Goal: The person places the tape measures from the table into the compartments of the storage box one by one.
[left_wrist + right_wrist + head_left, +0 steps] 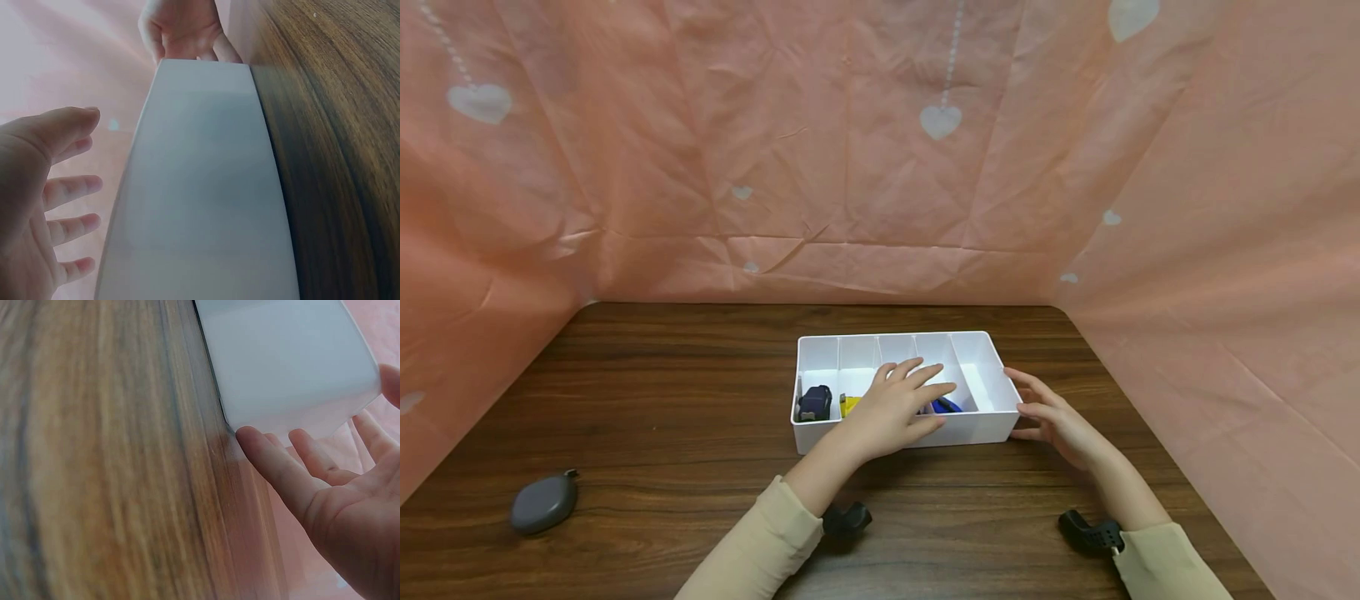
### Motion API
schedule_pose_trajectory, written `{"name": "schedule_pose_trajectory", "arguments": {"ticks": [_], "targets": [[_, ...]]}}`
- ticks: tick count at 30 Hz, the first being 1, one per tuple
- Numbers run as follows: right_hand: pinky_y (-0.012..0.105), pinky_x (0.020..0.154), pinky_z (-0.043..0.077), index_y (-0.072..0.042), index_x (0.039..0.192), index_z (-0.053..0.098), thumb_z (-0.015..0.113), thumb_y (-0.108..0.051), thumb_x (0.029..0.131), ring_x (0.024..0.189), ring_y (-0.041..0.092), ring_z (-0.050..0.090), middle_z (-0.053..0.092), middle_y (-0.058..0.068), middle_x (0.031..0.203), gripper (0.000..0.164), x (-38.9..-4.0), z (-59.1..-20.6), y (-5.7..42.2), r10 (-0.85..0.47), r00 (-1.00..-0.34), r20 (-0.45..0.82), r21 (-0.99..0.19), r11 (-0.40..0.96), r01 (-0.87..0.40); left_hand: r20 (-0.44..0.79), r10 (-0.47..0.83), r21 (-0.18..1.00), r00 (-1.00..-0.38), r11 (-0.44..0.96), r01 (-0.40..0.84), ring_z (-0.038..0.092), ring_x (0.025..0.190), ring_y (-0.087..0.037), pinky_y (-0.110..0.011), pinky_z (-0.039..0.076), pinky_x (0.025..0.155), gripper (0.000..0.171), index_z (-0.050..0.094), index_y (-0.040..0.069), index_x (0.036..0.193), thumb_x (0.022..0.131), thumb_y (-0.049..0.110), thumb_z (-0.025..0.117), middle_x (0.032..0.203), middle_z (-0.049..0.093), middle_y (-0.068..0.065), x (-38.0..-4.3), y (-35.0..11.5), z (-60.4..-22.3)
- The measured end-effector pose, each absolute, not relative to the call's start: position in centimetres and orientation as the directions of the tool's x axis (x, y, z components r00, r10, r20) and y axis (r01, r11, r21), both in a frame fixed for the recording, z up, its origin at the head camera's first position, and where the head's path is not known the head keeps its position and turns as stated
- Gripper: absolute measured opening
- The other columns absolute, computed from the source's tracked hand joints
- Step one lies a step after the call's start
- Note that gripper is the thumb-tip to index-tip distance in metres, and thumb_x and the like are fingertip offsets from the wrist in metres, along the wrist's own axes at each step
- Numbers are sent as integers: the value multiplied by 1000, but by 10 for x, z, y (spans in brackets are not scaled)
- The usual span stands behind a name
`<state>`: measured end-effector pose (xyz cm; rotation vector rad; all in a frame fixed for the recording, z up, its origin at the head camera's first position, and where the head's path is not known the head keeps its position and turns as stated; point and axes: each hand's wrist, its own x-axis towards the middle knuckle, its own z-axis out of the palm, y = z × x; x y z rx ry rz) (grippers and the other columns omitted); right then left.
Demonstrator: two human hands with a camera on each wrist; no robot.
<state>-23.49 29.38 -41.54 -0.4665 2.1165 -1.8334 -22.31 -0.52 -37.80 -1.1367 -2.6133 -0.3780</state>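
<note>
A long white box (977, 429) with several divided compartments stands on the wooden table. Above its middle, my left hand (891, 417) hovers with fingers spread and holds nothing. At the box's right end is my right hand (1060, 425); in the right wrist view its extended fingers (281, 465) touch the box's lower corner and end wall. A dark navy chunky object (815, 403) sits in the leftmost compartment. Beside it shows a yellow item (848, 405), partly behind the left hand. A blue and black item (946, 406) lies further right. The rightmost compartment holds nothing visible.
A grey oval case (544, 504) with a small loop lies at the table's left. Black wrist mounts (847, 521) sit by both sleeves. Pink cloth with white hearts (940, 121) hangs along the table's back and sides.
</note>
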Motion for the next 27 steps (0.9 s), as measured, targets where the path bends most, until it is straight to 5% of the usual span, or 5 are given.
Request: {"name": "schedule_pose_trajectory", "arguments": {"ticks": [27], "targets": [[57,91,43,-12,152,21,45,-15,100,117,31,45,22,32,141,58,-234,-414,294,-428,-903,-24,-989,140,-41,409,639,138,-651,662,737,30,136,-32,-56,26,102,49,55,22,136,92,41,62,147,42,-5,-213,-39,-366]]}}
